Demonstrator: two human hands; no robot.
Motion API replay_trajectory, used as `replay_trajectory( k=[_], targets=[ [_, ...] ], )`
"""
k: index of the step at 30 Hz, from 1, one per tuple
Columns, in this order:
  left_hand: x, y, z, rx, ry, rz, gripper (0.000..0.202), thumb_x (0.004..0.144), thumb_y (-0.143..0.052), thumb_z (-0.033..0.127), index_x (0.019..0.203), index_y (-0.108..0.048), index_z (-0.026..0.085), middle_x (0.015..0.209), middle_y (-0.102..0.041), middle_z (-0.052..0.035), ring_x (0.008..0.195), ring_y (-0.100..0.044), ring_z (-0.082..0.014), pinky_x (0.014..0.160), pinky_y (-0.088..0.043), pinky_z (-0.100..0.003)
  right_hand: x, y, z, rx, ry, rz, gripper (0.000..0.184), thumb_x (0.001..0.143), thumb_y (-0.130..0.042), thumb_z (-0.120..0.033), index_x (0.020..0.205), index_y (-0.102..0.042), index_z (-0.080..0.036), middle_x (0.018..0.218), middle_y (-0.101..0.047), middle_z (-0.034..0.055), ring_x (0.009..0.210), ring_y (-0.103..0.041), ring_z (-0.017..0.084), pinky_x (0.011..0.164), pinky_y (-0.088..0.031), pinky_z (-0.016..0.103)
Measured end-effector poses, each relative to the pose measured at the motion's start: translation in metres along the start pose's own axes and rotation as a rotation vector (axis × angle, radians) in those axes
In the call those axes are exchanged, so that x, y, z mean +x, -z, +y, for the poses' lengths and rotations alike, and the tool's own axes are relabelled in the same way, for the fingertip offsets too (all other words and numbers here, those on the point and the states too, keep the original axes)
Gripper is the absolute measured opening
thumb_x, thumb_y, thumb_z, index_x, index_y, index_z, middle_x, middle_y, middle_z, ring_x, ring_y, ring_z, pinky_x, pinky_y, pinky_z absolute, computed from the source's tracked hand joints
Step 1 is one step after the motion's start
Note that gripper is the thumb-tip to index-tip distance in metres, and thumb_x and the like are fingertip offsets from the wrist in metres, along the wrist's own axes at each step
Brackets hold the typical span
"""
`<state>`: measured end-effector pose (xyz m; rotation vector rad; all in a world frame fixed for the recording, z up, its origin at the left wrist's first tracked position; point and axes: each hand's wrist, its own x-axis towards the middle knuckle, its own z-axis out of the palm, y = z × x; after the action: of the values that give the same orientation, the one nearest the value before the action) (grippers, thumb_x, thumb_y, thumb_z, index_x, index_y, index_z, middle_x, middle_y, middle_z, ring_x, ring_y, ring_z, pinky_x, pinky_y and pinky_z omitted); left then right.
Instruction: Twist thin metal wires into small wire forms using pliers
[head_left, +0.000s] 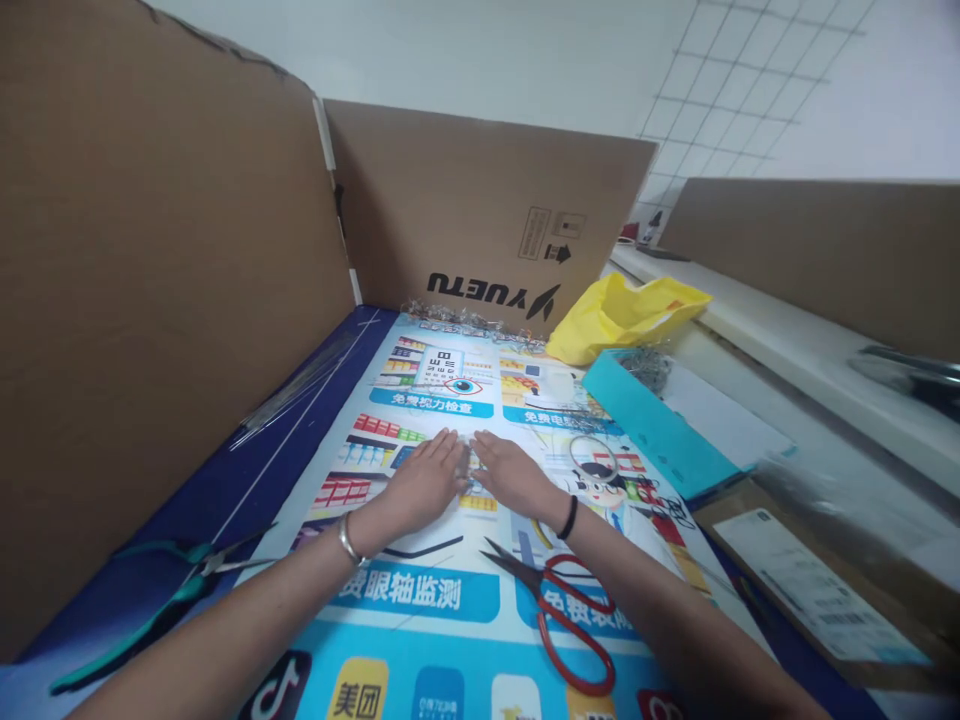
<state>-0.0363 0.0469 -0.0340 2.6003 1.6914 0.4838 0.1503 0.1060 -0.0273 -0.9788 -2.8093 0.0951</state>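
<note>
My left hand (429, 478) and my right hand (512, 472) meet over the middle of a printed poster sheet (405, 635). Their fingers are held together and bent inward at the tips. Between them shows a small, pale, shiny thing (469, 458), too small and covered to name. Red-handled scissors (559, 610) lie partly spread on the sheet, close to my right forearm. At the left, green-handled pliers (176, 590) rest with their jaws apart, beside my left forearm. A roll of clear tape or ring (594, 458) lies beyond my right wrist.
Tall cardboard panels (480, 200) wall off the left and back. To the right are a yellow bag (622, 315), a turquoise box (652, 425) holding tangled wire (646, 370), and a labelled parcel (817, 580). Thin rods (300, 385) lie at the left; wire pieces (465, 318) lie along the back.
</note>
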Motion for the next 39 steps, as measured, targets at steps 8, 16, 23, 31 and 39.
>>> replay_trajectory(
  k=[8, 16, 23, 31, 39],
  targets=[
    [0.012, -0.011, -0.019, 0.003, -0.024, -0.052, 0.055, 0.091, -0.031, 0.044, 0.135, -0.036, 0.011, 0.143, -0.035, -0.0151, 0.135, -0.025, -0.0258, 0.108, -0.023, -0.042, 0.017, -0.001, 0.007, -0.077, -0.008, -0.048, 0.050, 0.092, -0.035, -0.036, 0.134, -0.040, -0.009, 0.140, -0.037, 0.0156, 0.132, -0.030, 0.024, 0.106, -0.028, 0.041],
    [0.037, -0.011, -0.030, 0.009, 0.051, 0.002, 0.048, 0.090, -0.037, 0.034, 0.131, -0.038, 0.009, 0.140, -0.038, -0.0191, 0.134, -0.026, -0.0297, 0.106, -0.023, -0.047, 0.053, 0.003, 0.016, -0.084, -0.141, -0.012, 0.047, 0.091, -0.038, -0.031, 0.132, -0.042, -0.007, 0.137, -0.041, 0.0182, 0.130, -0.034, 0.024, 0.104, -0.032, 0.040],
    [0.037, 0.004, -0.029, -0.007, 0.071, 0.046, 0.051, 0.091, -0.034, 0.037, 0.134, -0.035, 0.010, 0.141, -0.037, -0.0170, 0.133, -0.026, -0.0300, 0.105, -0.026, -0.048, 0.014, 0.036, 0.029, -0.056, -0.247, 0.054, 0.051, 0.091, -0.037, -0.034, 0.134, -0.039, -0.005, 0.139, -0.038, 0.0191, 0.131, -0.033, 0.024, 0.106, -0.030, 0.041],
    [0.048, 0.006, -0.020, -0.015, -0.082, 0.051, 0.047, 0.092, -0.032, 0.034, 0.135, -0.036, 0.016, 0.145, -0.033, -0.0094, 0.136, -0.019, -0.0234, 0.110, -0.020, -0.041, -0.056, 0.051, 0.031, 0.049, -0.309, 0.071, 0.049, 0.090, -0.040, -0.038, 0.133, -0.043, -0.015, 0.141, -0.037, 0.0138, 0.131, -0.033, 0.025, 0.105, -0.032, 0.042],
    [0.066, -0.023, -0.021, -0.010, -0.052, -0.065, 0.057, 0.089, -0.030, 0.052, 0.137, -0.035, 0.020, 0.145, -0.033, -0.0087, 0.135, -0.022, -0.0282, 0.107, -0.021, -0.047, -0.063, 0.081, 0.008, 0.108, -0.197, -0.136, 0.047, 0.088, -0.042, -0.039, 0.130, -0.048, -0.019, 0.141, -0.038, 0.0134, 0.129, -0.035, 0.026, 0.104, -0.032, 0.042]
  ],
)
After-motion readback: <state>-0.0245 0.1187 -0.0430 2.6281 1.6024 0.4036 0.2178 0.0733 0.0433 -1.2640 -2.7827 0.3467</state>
